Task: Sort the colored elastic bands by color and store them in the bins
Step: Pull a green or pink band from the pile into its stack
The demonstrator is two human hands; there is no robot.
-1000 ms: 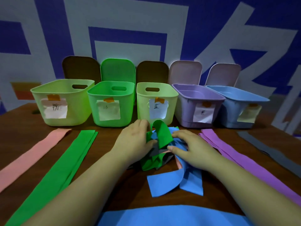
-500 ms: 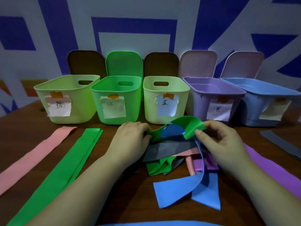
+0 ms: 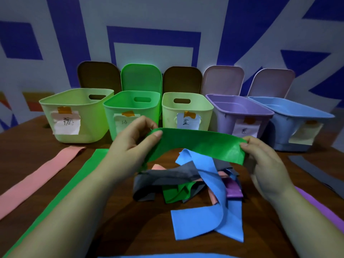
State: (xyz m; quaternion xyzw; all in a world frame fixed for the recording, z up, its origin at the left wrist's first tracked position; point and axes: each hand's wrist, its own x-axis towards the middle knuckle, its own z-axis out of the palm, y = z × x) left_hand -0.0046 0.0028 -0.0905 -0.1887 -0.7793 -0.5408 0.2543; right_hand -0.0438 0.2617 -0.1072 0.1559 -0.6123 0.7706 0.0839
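A blue-and-white wall stands behind the brown worktop [image 3: 55, 164]. Both hands pinch one green band [image 3: 197, 144] above the pile [image 3: 189, 181]: left hand [image 3: 134, 146] on its left end, right hand [image 3: 264, 161] on its right. Its long axis runs left-right; the green bin [image 3: 130, 108] is behind, nearer the left hand.

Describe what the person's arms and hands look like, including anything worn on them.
Both forearms are bare right to the bottom edge of the picture, with no sleeves showing. The left hand and right hand wear no gloves, and no rings, watch or bracelets can be seen. The nails look short and unpainted.
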